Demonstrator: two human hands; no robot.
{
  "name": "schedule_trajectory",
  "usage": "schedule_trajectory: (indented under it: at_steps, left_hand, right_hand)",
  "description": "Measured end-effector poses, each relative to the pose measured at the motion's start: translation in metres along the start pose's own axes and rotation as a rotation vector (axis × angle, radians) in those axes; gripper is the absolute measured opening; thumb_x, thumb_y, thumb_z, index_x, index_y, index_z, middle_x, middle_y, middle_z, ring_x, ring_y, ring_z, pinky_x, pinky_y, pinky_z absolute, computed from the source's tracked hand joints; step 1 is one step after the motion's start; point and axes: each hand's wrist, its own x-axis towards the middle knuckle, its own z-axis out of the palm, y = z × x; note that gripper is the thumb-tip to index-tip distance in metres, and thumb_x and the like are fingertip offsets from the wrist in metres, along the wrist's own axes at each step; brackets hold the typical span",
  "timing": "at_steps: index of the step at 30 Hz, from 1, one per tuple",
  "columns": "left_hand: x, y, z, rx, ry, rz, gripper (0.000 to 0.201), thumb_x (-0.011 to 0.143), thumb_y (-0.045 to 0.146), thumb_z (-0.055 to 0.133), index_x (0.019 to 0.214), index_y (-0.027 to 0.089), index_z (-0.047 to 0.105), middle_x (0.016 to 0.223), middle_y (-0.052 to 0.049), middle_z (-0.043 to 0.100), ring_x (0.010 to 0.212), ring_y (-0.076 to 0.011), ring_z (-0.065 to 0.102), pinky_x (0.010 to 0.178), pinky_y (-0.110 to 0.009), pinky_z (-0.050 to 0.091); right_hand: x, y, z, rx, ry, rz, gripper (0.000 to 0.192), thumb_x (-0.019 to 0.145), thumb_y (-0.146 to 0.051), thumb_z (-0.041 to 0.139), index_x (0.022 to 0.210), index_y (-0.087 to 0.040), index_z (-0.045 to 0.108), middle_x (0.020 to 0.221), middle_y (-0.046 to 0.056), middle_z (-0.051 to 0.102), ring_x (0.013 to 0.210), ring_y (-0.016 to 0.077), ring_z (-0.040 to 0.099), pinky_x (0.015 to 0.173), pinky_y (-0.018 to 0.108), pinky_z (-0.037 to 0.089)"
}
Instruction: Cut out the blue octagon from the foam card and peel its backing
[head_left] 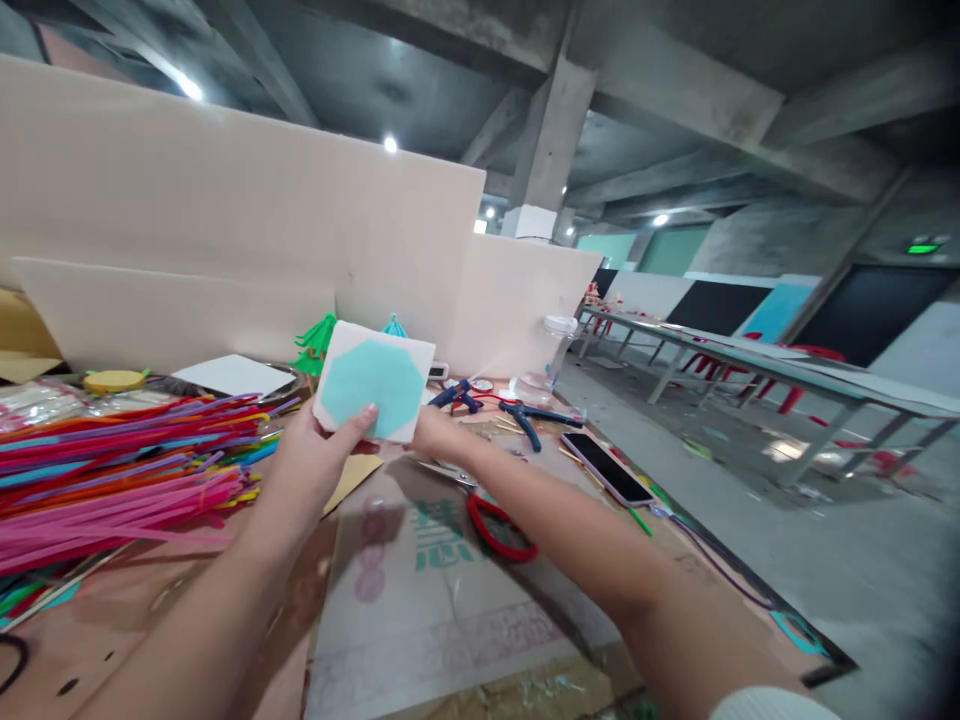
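Both of my hands hold up a white square card (pixel 375 380) with a light teal octagon on its face. My left hand (pixel 311 465) grips its lower left corner, thumb on the front. My right hand (pixel 435 432) holds the card's lower right edge from behind and is mostly hidden by it. The card is tilted above a cardboard-covered table (pixel 420 600).
A big pile of coloured pipe cleaners (pixel 112 460) lies at the left. Red-handled scissors (pixel 495 525), a phone (pixel 606 467), blue pliers (pixel 529 415), a glue gun (pixel 461 395), a clear jar (pixel 551 350) and green paper trees (pixel 315 345) lie beyond. Beige partition boards (pixel 225 200) stand behind.
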Motion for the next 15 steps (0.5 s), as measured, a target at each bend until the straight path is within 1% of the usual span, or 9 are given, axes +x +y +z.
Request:
schedule_trajectory:
  at_steps: [1,2,3,5,7,10,12,15]
  left_hand:
    - [-0.001,0.001,0.000,0.002,-0.005,0.000,0.051,0.068,0.042,0.078,0.109,0.015,0.064,0.104,-0.008,0.072,0.080,-0.0204,0.068,0.062,-0.027,0.058]
    - [-0.002,0.002,0.001,0.009,-0.003,-0.001,0.050,0.067,0.042,0.078,0.107,0.015,0.064,0.101,-0.007,0.072,0.078,-0.0196,0.068,0.061,-0.026,0.058]
    - [-0.003,0.002,0.002,0.023,-0.008,-0.007,0.048,0.067,0.042,0.078,0.106,0.016,0.065,0.099,-0.006,0.072,0.077,-0.0189,0.068,0.061,-0.026,0.058]
    - [-0.005,0.002,0.003,0.050,-0.018,-0.020,0.047,0.068,0.043,0.077,0.106,0.017,0.065,0.098,-0.005,0.072,0.075,-0.0181,0.068,0.061,-0.026,0.058]
    - [-0.007,0.000,0.005,0.071,-0.020,-0.038,0.048,0.069,0.044,0.077,0.107,0.018,0.064,0.101,-0.005,0.072,0.074,-0.0175,0.067,0.061,-0.025,0.058]
    - [-0.005,-0.005,0.004,0.105,-0.015,-0.087,0.052,0.067,0.046,0.078,0.107,0.016,0.064,0.105,-0.006,0.071,0.074,-0.0171,0.067,0.062,-0.025,0.058]
    - [-0.003,-0.009,0.002,0.117,-0.001,-0.096,0.053,0.067,0.046,0.079,0.109,0.017,0.064,0.109,-0.007,0.071,0.079,-0.0181,0.066,0.062,-0.025,0.058]
    - [-0.001,-0.013,0.001,0.130,-0.001,-0.093,0.050,0.068,0.044,0.079,0.110,0.020,0.065,0.112,-0.005,0.071,0.084,-0.0187,0.066,0.064,-0.024,0.059]
  right_hand:
    - [-0.011,0.019,-0.007,-0.062,-0.030,0.069,0.020,0.088,-0.030,0.061,0.090,-0.017,0.074,0.091,0.008,0.075,0.089,0.0218,0.069,0.080,0.029,0.050]
    - [-0.022,0.038,-0.015,-0.126,-0.051,0.136,0.019,0.086,-0.029,0.063,0.087,-0.015,0.075,0.091,0.010,0.075,0.090,0.0236,0.069,0.080,0.030,0.050]
    - [-0.033,0.058,-0.022,-0.192,-0.053,0.204,0.019,0.086,-0.028,0.063,0.088,-0.013,0.074,0.096,0.013,0.074,0.095,0.0262,0.068,0.084,0.032,0.049]
    - [-0.049,0.094,-0.033,-0.297,-0.037,0.323,0.024,0.090,-0.028,0.060,0.101,-0.009,0.071,0.110,0.018,0.069,0.105,0.0282,0.064,0.091,0.039,0.048]
    - [-0.058,0.121,-0.036,-0.354,-0.037,0.372,0.032,0.093,-0.033,0.058,0.118,-0.014,0.060,0.122,0.012,0.061,0.108,0.0236,0.061,0.092,0.044,0.050]
    - [-0.056,0.145,-0.029,-0.373,-0.071,0.393,0.035,0.093,-0.035,0.058,0.124,-0.017,0.056,0.124,0.009,0.058,0.105,0.0215,0.061,0.087,0.043,0.054]
    - [-0.050,0.153,-0.022,-0.378,-0.086,0.417,0.036,0.092,-0.034,0.059,0.122,-0.015,0.057,0.122,0.010,0.059,0.104,0.0219,0.061,0.087,0.042,0.054]
    - [-0.043,0.159,-0.017,-0.388,-0.092,0.463,0.034,0.092,-0.034,0.059,0.121,-0.015,0.058,0.123,0.011,0.059,0.105,0.0218,0.061,0.088,0.041,0.053]
